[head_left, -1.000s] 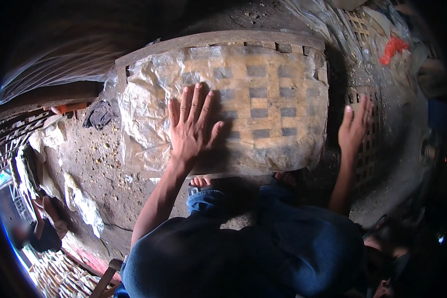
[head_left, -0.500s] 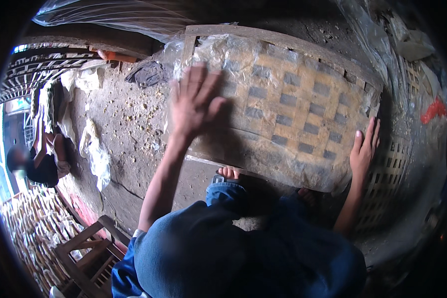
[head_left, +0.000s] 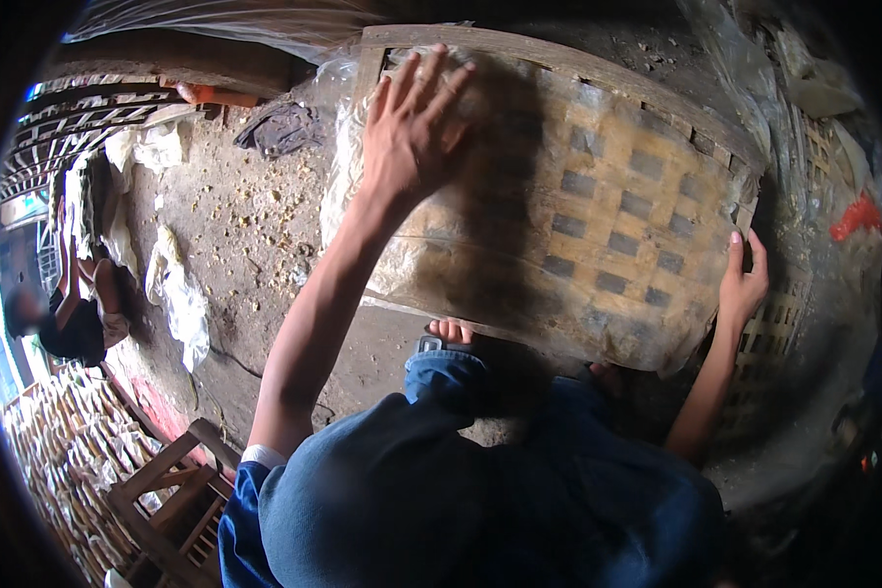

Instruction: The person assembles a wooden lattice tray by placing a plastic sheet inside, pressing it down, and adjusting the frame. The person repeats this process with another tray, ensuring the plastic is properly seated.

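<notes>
A wide woven bamboo tray (head_left: 612,240) with a wooden frame lies before me, with clear, wrinkled plastic sheet (head_left: 392,257) over its slats. My left hand (head_left: 412,137) is over the far left part of the sheet, fingers spread and holding nothing; whether the palm presses on it I cannot tell. At the tray's right end, my right hand (head_left: 745,282) has the edge between thumb and index finger. Its other fingers are mostly hidden.
Another slatted panel (head_left: 759,343) stands at the right, near plastic sheeting and a red scrap (head_left: 857,218). Crumbs, a dark cloth (head_left: 279,129) and white plastic (head_left: 181,309) lie on the floor at left. A wooden rack (head_left: 171,490) is lower left; another person (head_left: 73,318) sits beyond.
My left hand has moved farther away and slightly right over the plastic. My right hand has shifted a little right, its stretched fingers now bent about the tray's edge. The tray appears slightly higher in view.
</notes>
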Action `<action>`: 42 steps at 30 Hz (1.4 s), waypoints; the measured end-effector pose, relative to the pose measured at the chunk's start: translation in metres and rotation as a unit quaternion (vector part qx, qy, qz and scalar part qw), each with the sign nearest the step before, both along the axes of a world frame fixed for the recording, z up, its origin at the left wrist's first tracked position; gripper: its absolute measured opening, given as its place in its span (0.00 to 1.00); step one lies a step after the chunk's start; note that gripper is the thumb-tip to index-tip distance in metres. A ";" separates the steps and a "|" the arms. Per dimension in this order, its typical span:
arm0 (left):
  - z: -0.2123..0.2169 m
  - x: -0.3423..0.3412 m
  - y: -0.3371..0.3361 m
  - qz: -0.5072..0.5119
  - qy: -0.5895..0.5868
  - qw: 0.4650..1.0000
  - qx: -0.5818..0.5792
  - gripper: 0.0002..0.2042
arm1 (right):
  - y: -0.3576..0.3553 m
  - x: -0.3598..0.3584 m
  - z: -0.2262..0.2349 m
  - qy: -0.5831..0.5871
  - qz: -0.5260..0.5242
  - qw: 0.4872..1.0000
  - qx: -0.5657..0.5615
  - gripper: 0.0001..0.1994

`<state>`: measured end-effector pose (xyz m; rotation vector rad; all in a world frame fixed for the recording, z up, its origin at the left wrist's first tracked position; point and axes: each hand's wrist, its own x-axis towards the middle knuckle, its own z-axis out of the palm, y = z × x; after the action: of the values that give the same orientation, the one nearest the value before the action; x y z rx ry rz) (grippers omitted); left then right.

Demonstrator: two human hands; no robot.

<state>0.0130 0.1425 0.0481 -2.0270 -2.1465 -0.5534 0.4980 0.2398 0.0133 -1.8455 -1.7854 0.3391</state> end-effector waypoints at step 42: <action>-0.010 -0.037 0.040 0.005 -0.036 0.982 0.187 0.06 | 0.092 -0.018 0.015 -0.129 0.259 0.930 0.228 0.09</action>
<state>-0.0238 0.1824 0.0381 -1.8138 -1.9095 -0.9592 0.4804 0.3315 0.0287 -1.1186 -2.2881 -0.1370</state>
